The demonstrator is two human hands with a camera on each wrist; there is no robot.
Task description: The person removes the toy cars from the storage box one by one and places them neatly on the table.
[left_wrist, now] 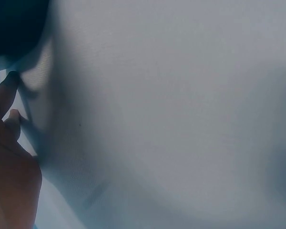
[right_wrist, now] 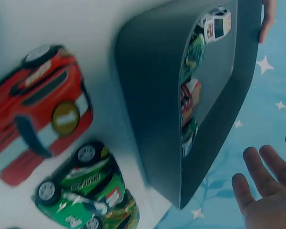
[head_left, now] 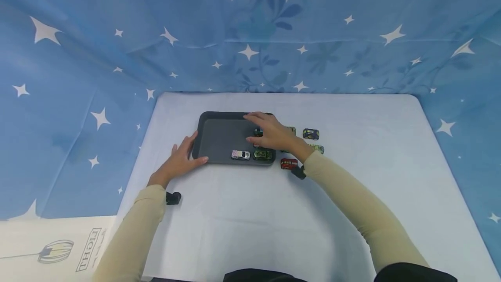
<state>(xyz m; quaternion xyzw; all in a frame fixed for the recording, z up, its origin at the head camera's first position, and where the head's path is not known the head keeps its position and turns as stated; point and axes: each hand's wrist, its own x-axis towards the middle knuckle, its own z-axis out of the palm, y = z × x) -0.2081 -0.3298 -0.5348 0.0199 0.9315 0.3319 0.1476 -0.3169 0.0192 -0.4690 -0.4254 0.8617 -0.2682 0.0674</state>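
Observation:
A dark grey tray (head_left: 223, 136) lies on the white-covered table, and several toy cars sit at its right end. Among them are a white one (head_left: 240, 155) and a green one (head_left: 262, 155) near the front rim. My left hand (head_left: 176, 164) rests against the tray's left end, fingers along the side and thumb at the near corner. Over the right end hovers my right hand (head_left: 270, 132), fingers spread and holding nothing; in the right wrist view its fingers look straight. It partly hides cars in the tray. In the left wrist view, only part of the left hand (left_wrist: 12, 171) shows.
Right of the tray, several more toy cars lie on the table: a red one (head_left: 289, 163), a dark blue one (head_left: 311, 134) and green ones, partly behind the right wrist. A blue star-patterned cloth (head_left: 250, 25) hangs behind. A printed beige sheet (head_left: 51, 247) lies at lower left.

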